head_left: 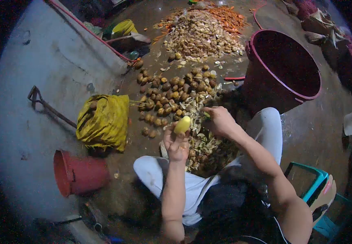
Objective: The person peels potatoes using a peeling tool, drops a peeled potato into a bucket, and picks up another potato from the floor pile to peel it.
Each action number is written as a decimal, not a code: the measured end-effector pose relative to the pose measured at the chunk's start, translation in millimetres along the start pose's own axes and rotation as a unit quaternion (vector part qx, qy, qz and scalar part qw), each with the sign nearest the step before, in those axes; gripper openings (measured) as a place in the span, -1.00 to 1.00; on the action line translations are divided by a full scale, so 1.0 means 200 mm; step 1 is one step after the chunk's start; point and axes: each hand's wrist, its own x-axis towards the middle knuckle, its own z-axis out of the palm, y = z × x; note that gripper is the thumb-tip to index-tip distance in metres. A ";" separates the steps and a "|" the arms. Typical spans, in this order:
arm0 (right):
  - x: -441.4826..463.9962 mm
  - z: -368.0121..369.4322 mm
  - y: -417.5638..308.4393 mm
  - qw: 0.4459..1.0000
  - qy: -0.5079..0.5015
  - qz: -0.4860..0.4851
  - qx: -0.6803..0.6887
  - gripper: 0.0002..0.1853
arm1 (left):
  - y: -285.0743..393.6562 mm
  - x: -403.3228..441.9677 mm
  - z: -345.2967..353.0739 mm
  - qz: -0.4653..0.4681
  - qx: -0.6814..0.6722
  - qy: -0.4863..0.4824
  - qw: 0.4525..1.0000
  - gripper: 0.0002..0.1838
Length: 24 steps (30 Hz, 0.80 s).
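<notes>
My left hand (177,143) is closed around a peeled yellow potato (182,125), holding it up in front of my knees. My right hand (221,120) is closed, a short way to the right, apart from the potato. A bit of green shows at its fingers, a small green tool (206,115) whose kind is hard to make out. Below and between the hands lies a heap of pale peels (202,142) on the floor. Unpeeled brown potatoes (172,93) spread over the floor just beyond my left hand.
A large dark-red tub (261,81) stands at right, beyond my knee. Farther off are a pale heap of peelings (202,34) and orange scraps (228,18). At left are a yellow sack (105,124), a red bucket (84,173) and a long-handled tool (56,110). A teal stool (316,183) is at right.
</notes>
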 end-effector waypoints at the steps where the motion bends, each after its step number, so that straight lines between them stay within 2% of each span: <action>1: -0.01 -0.01 -0.02 1.000 0.000 0.014 -0.006 -0.46 | 0.00 0.01 -0.02 0.004 0.003 0.004 1.000 -0.58; 2: -0.01 -0.03 -0.03 1.000 -0.003 0.009 -0.003 -0.46 | -0.01 0.02 -0.03 -0.001 -0.004 0.023 1.000 -0.60; 4: -0.03 -0.06 -0.01 0.986 0.082 -0.064 0.133 -0.46 | -0.02 0.05 -0.06 -0.005 -0.011 0.043 0.999 -0.61; 5: -0.02 -0.07 0.02 0.991 0.049 -0.040 0.118 -0.55 | -0.03 0.07 -0.06 -0.005 0.003 0.083 0.997 -0.60; 6: -0.01 -0.08 0.06 0.991 0.046 -0.041 0.117 -0.55 | -0.06 0.08 -0.09 -0.005 0.016 0.125 0.992 -0.57; 7: 0.00 -0.09 0.10 0.999 -0.034 0.035 -0.009 -0.63 | -0.08 0.11 -0.12 0.001 0.029 0.137 0.990 -0.59; 8: 0.01 -0.09 0.14 0.979 -0.107 0.111 -0.132 -0.71 | -0.10 0.12 -0.15 0.000 0.032 0.133 0.991 -0.59; 9: -0.02 -0.08 0.16 0.987 -0.050 0.099 -0.116 -0.82 | -0.11 0.14 -0.16 -0.004 0.028 0.147 0.989 -0.62; 11: -0.03 -0.05 0.20 0.986 -0.040 0.105 -0.124 -0.84 | -0.17 0.14 -0.19 -0.011 0.023 0.173 0.985 -0.64; 13: -0.03 -0.09 0.23 0.985 -0.026 0.109 -0.134 -0.86 | -0.23 0.21 -0.16 -0.035 0.098 0.171 0.980 -0.62; 14: -0.05 -0.11 0.25 0.982 -0.053 0.123 -0.133 -0.88 | -0.27 0.23 -0.15 -0.039 0.100 0.173 0.979 -0.62; 16: -0.06 -0.13 0.29 0.978 -0.082 0.143 -0.132 -0.88 | -0.34 0.32 0.02 -0.035 0.213 0.125 0.968 -0.63; 19: -0.09 -0.08 0.34 0.980 -0.063 0.119 -0.146 -0.88 | -0.52 0.60 0.21 0.041 0.330 -0.024 0.943 -0.62; 20: -0.10 -0.12 0.30 0.976 -0.107 0.124 -0.147 -0.87 | -0.55 0.70 0.35 0.068 0.353 -0.076 0.930 -0.63; 23: -0.13 -0.12 0.29 0.966 -0.172 0.124 -0.147 -0.86 | -0.68 1.00 0.74 0.118 0.457 -0.211 0.856 -0.65; 24: -0.15 -0.08 0.33 0.972 -0.159 0.098 -0.141 -0.86 | -0.76 1.11 0.83 0.142 0.476 -0.251 0.831 -0.66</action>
